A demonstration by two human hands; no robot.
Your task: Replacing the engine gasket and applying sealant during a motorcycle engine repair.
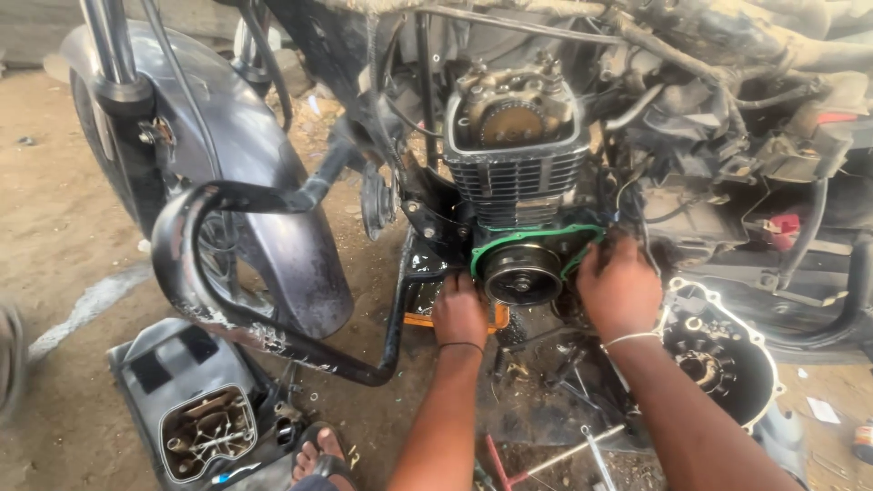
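On the dirt floor of a workshop, a stripped black motorcycle [509, 136] stands with its engine side opened. Low on the crankcase: a thin green gasket [509, 238] following the case edge, and inside it a round dark metal rotor [522, 275] with a central nut.

Left hand [460, 312], black band on the wrist, pressed against the case at the gasket's lower left corner, just left of the rotor. Fingers curled, tips on the case edge; whether they pinch the gasket, cannot tell.

Right hand [618, 285], silver bangle on the wrist, at the gasket's right side, just right of the rotor. Fingers bent in against the engine, tips hidden; grip cannot be told.

An orange tray [420, 320] sits under the engine, behind the left hand. A removed dark engine side cover [723, 364] lies open-side-up right of the right forearm. Black crash-guard tube [227, 264] loops out at left, beside the front mudguard [245, 155]. Lower left, a black plastic housing [195, 414] on the ground; a sandalled foot [318, 455] near it. Loose hand tools [564, 455] lie between the forearms.
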